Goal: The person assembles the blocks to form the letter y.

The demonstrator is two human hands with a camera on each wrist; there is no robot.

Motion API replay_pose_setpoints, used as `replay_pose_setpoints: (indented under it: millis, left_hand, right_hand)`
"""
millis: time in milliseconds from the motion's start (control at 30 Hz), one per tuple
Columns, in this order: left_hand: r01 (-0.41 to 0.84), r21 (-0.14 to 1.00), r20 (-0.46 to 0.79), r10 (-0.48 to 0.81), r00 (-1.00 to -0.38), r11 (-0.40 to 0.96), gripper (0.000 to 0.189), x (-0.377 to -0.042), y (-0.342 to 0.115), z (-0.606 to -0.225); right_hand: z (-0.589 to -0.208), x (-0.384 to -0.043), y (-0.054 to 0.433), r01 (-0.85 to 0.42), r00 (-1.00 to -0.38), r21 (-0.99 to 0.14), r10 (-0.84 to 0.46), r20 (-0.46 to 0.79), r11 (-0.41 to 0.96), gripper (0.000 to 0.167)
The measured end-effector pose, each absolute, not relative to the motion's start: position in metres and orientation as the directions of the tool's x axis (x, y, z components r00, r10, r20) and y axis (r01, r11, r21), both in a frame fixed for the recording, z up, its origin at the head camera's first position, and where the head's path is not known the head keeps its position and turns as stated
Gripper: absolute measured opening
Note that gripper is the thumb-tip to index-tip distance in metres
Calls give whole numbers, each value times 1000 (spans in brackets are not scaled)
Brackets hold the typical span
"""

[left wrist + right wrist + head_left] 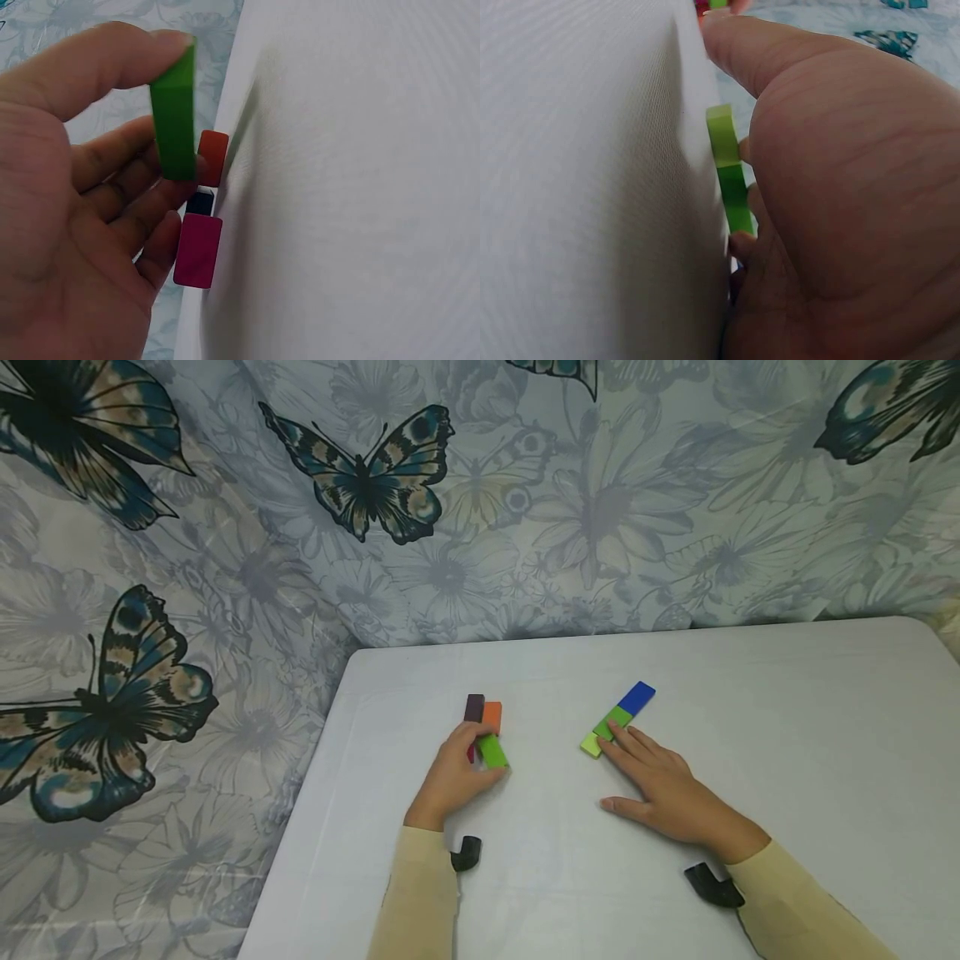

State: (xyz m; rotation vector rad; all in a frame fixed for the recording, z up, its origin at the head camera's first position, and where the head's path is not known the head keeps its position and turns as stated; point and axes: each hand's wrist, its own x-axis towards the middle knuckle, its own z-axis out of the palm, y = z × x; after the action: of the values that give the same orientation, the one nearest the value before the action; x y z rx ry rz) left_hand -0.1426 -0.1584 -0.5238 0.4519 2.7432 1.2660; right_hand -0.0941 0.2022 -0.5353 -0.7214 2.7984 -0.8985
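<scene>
My left hand [455, 770] pinches a green block [174, 124] between thumb and fingers. By its fingertips stand an orange block [492, 716], a dark block [474, 707] and a magenta block [198, 251], which the hand partly covers in the head view. To the right, a slanted row holds a lime block [591, 745], a second green block [609, 727] and a blue block [637, 697], set end to end. The fingers of my right hand [663, 789] lie extended, their tips touching the lime and second green blocks, with the thumb held apart.
A white table [555, 860] carries the blocks. Behind it and on the left hangs cloth with butterflies and flowers [480, 577]. Black curved pieces [467, 854] sit at both wrists, beside the beige sleeves [420, 893].
</scene>
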Motion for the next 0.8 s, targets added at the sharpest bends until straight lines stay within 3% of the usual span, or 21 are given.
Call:
replay_pose_setpoints:
  millis: [300, 567, 800]
  left_hand:
    - [318, 817, 223, 246, -943, 481, 62, -145, -158, -522]
    - [320, 899, 279, 173, -945, 299, 64, -145, -157, -521]
    - [330, 919, 300, 161, -940, 217, 63, -144, -156, -521]
  right_hand:
    - [-536, -94, 203, -404, -880, -582, -473, 37, 706, 91]
    - [-538, -94, 204, -407, -882, -575, -469, 45, 710, 91]
    - [-537, -94, 203, -409, -881, -580, -471, 49, 705, 91]
